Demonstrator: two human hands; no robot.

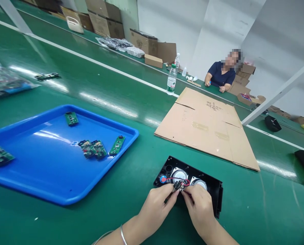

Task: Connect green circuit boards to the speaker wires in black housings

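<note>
My left hand point(155, 207) and right hand point(199, 207) pinch a small connector point(179, 186) over the black speaker panel point(213, 190) on the tabletop point(256, 211). It seems light and fragile; I'd grip its body, not the thin wires point(177, 179).

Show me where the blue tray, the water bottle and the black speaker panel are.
blue tray point(52, 160): head view, bare floor of tray.
water bottle point(171, 81): head view, labelled body.
black speaker panel point(215, 190): head view, right end.
</note>
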